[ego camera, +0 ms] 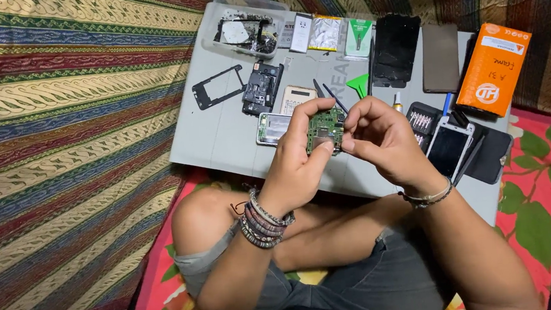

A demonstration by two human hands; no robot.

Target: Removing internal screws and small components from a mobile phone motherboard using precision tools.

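Both of your hands are up over the near edge of the grey work mat (221, 140), and the green circuit board (324, 131) sits between them: your left hand (296, 163) grips it by its edges, while your right hand (380, 136) pinches narrowly at its right side, with thin dark tools (328, 94) poking up just behind. Judging by the mat, the phone is already well apart, with a black frame (218, 87), an inner chassis (261, 87) and a parts tray (246, 31) lying beyond the board, so the board is out and reassembly looks undone.
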